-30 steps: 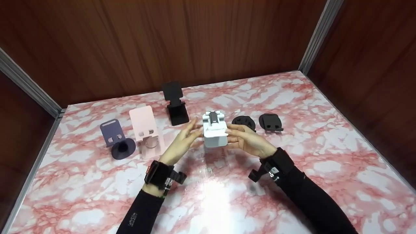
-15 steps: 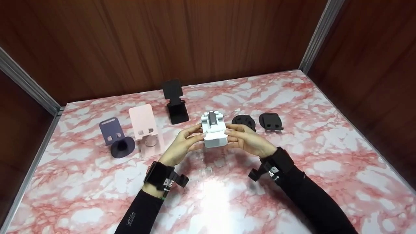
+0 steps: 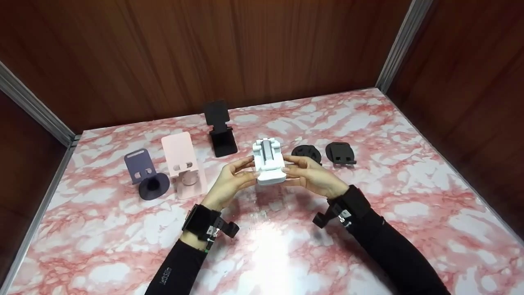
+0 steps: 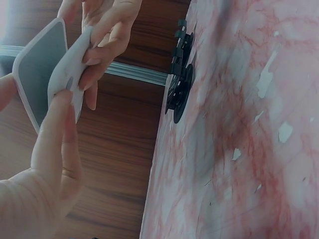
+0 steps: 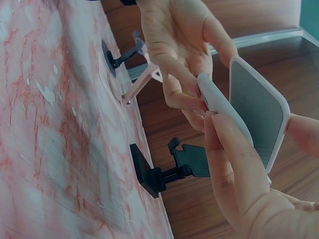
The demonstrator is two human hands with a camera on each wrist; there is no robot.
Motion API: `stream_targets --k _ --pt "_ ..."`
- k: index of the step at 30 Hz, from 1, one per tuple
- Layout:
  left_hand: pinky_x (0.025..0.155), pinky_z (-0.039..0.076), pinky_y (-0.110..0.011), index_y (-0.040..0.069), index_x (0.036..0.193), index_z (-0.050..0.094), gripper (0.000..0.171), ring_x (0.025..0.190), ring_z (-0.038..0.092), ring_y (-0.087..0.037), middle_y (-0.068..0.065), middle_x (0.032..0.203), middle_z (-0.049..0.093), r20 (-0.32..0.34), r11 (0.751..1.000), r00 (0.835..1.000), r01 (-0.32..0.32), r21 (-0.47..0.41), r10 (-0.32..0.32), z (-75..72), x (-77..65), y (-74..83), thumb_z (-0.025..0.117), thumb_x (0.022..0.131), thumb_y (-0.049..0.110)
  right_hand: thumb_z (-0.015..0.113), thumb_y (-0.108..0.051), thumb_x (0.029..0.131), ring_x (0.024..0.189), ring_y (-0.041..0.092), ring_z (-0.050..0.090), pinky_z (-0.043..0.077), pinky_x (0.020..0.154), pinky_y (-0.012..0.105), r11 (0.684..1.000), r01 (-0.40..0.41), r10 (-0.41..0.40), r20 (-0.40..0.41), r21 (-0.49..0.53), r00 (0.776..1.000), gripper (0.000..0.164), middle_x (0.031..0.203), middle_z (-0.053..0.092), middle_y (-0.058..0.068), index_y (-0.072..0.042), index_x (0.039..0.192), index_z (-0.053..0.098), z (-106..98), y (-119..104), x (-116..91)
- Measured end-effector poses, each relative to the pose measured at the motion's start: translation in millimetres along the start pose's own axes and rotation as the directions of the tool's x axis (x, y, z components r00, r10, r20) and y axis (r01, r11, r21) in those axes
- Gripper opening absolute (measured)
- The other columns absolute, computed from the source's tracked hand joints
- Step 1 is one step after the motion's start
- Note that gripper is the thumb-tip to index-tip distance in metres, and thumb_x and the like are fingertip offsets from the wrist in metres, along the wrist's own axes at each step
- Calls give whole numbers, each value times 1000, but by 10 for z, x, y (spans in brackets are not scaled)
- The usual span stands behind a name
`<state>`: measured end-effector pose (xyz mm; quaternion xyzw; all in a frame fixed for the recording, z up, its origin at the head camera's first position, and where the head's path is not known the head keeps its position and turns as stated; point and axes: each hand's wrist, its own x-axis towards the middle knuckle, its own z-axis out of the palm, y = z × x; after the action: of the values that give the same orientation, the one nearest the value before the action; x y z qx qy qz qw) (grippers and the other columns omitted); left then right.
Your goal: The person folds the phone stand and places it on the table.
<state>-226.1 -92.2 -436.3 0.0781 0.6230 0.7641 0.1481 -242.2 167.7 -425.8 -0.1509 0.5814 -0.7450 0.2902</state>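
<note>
A white folding phone stand [image 3: 270, 159] is held up over the middle of the table, between both hands. My left hand [image 3: 225, 184] pinches its left edge with thumb and fingers, and my right hand [image 3: 317, 178] pinches the right edge. Seen from above, a grey strip runs down the stand's hinged arm. In the left wrist view, a panel with a dark grey pad [image 4: 42, 69] stands at an angle to the smooth white panel [image 4: 70, 64]. The right wrist view has the same grey pad [image 5: 254, 114], with fingertips at the edges of both panels.
To the left stand a purple phone stand [image 3: 141, 166] and a pink phone stand [image 3: 180, 151]. A black phone stand [image 3: 223, 141] is upright behind. Two folded black stands lie right, one round [image 3: 307, 152], the other squarer [image 3: 342, 153]. Wooden panels [image 3: 262, 53] enclose the marbled table [image 3: 393, 213].
The left fingers, loose at the stand's side one second ago, now grip its edge. The white stand has tilted, showing more of the grey strip and less of its lower face.
</note>
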Motion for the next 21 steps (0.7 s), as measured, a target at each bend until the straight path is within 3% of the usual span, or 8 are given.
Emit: stream_targets --k 6,12,21 --pt "91 64 -18 -17 157 39 64 100 70 -4 -24 143 60 -14 1000 1000 1 3 -1 3 10 -22 62 98 -8 49 3 110 112 9 76 63 109 31 1000 0 0 -2 -28 1000 72 127 72 -6 10 169 10 -8 3 -2" --pt "91 65 -18 -18 150 46 57 100 71 -5 -15 129 69 -29 1000 999 17 11 -16 0 25 -36 65 97 -7 53 3 110 112 7 74 62 110 31 999 -3 3 -15 -39 1000 74 125 73 -5 10 169 11 -23 31 11" --pt "93 65 -20 -19 136 57 44 100 73 -6 -3 113 78 10 999 1000 -16 48 16 2 25 -58 67 96 -6 50 9 108 113 7 74 63 110 31 999 -6 5 -18 -52 1000 72 125 73 -6 11 169 11 -22 28 22"
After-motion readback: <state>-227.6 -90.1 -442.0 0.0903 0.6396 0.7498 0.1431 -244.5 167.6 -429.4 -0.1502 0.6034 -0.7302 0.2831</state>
